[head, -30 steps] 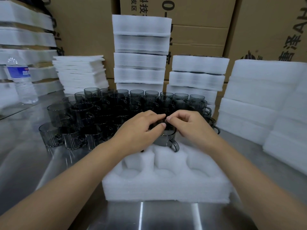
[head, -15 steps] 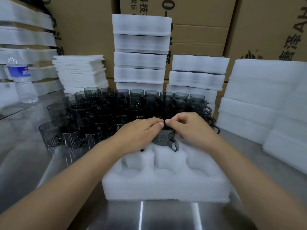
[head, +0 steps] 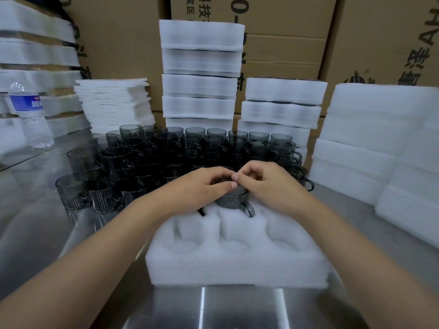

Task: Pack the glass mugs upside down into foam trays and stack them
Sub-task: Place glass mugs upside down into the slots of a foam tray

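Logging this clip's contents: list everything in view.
foam tray: one, white, front centre
held glass mug: one, smoky grey, upside down, tray's back row
loose glass mugs: many, smoky grey, behind tray
foam tray stacks: two, white, behind mugs
foam sheets: pile, white, back left
foam piles: stacked, white, right
water bottle: one, clear, blue label, left
cardboard boxes: several, brown, rear
steel table: one, silver, underneath
left hand, right hand: gripping the held glass mug

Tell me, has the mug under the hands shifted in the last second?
No. The mug sits in the same back-middle pocket of the foam tray, its handle at the same spot against the foam.
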Demonstrator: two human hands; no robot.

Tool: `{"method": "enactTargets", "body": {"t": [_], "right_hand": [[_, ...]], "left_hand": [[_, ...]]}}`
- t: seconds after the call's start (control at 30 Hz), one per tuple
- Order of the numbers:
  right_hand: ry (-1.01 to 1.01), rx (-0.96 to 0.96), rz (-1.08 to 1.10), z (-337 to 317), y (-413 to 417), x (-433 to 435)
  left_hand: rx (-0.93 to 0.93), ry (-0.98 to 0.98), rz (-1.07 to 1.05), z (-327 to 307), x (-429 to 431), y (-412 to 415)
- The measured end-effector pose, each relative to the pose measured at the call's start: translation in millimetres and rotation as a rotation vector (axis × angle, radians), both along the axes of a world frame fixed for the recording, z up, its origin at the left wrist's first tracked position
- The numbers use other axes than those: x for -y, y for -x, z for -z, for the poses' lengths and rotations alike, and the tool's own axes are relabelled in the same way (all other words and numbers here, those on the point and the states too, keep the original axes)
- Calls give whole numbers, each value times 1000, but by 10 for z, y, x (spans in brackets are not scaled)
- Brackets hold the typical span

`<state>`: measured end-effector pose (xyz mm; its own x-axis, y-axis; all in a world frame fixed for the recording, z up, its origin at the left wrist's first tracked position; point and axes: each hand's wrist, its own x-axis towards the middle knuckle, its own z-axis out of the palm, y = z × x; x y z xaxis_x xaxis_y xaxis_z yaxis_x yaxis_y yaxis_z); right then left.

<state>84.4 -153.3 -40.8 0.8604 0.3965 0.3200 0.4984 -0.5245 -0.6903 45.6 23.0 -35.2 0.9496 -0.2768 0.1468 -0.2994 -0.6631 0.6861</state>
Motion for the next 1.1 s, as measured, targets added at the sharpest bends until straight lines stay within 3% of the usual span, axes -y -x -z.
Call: {"method": "enactTargets", "body": {"t": [0.47,0.6,0.73,0.93,1.1], "right_hand": [[82,-11,11,-2,-12,12],[180,28,74,3,-18,26],[232,-52,97,-12,7,19],[322,-75,92,-51,21,-8],[385,-60,116,-56,13,-27]], "left_hand": [[1,-9,-4,33,14,-30],[14,-127,-45,60,57,-12],[-1,-201,-49,41,66,-10],[-52,-71,-51,8,47,-25],[-38,-81,-57,12,41,-65]]}}
